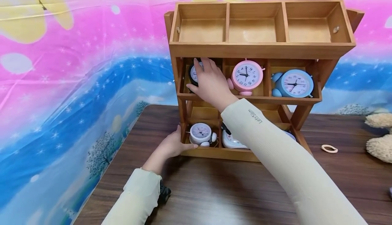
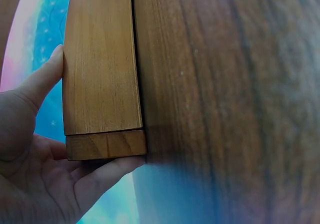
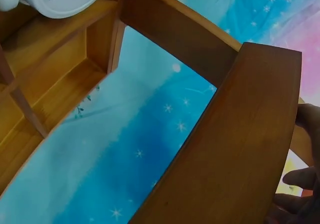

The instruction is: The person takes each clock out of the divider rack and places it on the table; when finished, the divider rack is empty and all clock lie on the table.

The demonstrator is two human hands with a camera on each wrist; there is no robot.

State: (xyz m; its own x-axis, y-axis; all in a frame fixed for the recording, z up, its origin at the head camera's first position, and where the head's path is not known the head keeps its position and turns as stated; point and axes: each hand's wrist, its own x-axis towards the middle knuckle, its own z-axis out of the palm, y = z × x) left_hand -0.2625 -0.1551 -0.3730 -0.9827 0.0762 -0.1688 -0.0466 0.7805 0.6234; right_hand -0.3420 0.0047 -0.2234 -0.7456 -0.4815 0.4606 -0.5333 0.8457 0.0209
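Observation:
A three-tier wooden shelf (image 1: 263, 51) stands on the table. My right hand (image 1: 211, 82) reaches into the middle tier's left compartment and holds a black alarm clock (image 1: 193, 74), mostly covered by the fingers. In the right wrist view, part of that hand (image 3: 305, 176) shows behind the tier's front board (image 3: 225, 154). My left hand (image 1: 169, 145) grips the shelf's lower left corner; the left wrist view has thumb and fingers around the board's end (image 2: 106, 145). Beside it, in the bottom left compartment, lies a white alarm clock (image 1: 200, 131).
A pink alarm clock (image 1: 246, 74) and a blue one (image 1: 295, 84) occupy the other middle compartments. Below, a white item (image 1: 232, 142) is partly hidden by my right sleeve. A small wooden ring (image 1: 329, 149) and a beige fluffy thing (image 1: 379, 146) lie to the right.

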